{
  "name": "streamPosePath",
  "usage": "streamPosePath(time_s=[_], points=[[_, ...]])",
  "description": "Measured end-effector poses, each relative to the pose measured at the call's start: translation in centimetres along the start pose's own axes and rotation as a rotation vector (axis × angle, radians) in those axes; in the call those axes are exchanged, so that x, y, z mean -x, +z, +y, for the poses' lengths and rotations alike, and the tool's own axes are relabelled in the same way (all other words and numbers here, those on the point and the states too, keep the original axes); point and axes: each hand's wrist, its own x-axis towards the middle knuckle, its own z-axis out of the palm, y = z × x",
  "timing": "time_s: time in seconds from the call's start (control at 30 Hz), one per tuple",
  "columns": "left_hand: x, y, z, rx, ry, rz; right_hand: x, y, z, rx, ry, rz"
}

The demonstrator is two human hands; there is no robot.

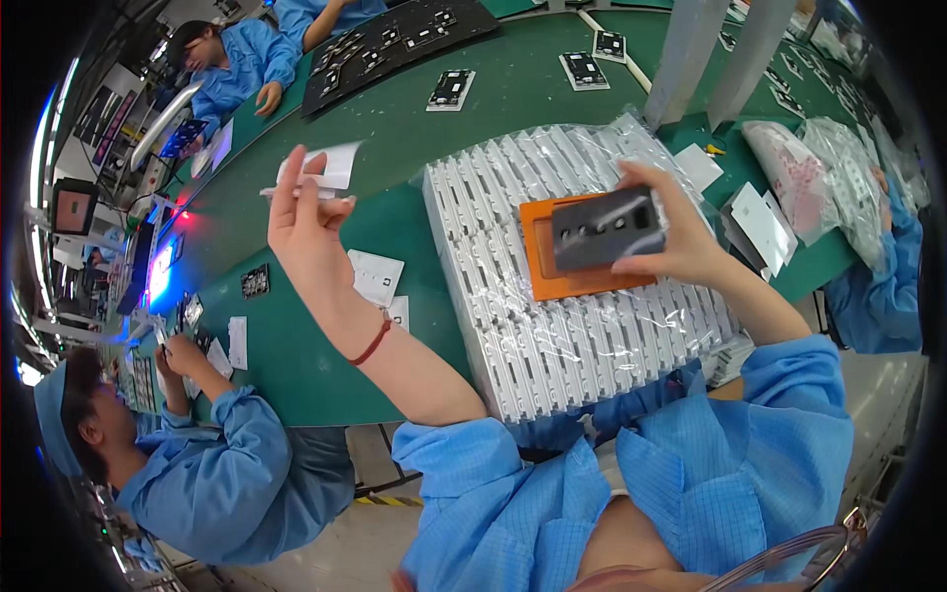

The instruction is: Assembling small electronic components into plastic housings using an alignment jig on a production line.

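Note:
My left hand point(308, 217) is raised over the green bench at left, its fingers closed on a thin white sheet point(340, 166) that is slightly blurred. My right hand point(681, 232) grips a dark grey block point(607, 229) with several small holes along its face, thumb on the near side and fingers on the far side. Under the block lies an orange frame point(538, 278) with a cut-out window, partly covered by the block. Both are over a stack of ribbed white trays point(523, 360) wrapped in clear plastic, directly before me.
The green bench point(296, 345) carries white cards point(375, 276), a small black board point(255, 281) and black-and-white parts point(451, 89). A black mat point(395, 49) holds more parts. Metal posts point(686, 59) rise beyond the trays. Plastic bags point(799, 178) lie at right. Co-workers point(217, 474) sit at left.

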Motion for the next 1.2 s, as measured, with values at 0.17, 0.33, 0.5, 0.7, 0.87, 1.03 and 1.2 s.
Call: streamPosePath(time_s=[0.17,0.33,0.5,0.7,0.87,1.03,1.2], points=[[0.4,4.3,-4.3,-0.439,0.076,-0.181,-0.7,0.7,-0.3,-0.033,0.032,-0.038],[1.6,6.5,-8.0,-0.812,-0.131,-0.587,-0.7,1.0,0.1,-0.018,0.037,-0.06],[2.0,6.2,-9.5,-1.042,-0.181,-0.947,-0.6,1.1,0.1,0.012,0.038,-0.11],[2.4,6.3,-9.6,-0.896,-0.528,-0.914,-0.5,1.4,0.4,0.038,0.018,-0.12],[1.6,6.0,-9.5,-0.85,-0.647,-0.89,-0.6,2.0,0.5,0.068,0.02,-0.119],[1.3,5.9,-9.6,-0.847,-0.669,-0.909,-0.8,2.2,0.8,0.101,0.007,-0.114],[1.5,6.2,-9.6,-0.836,-0.669,-0.885,-0.8,1.9,1.0,0.177,0.02,-0.192]])
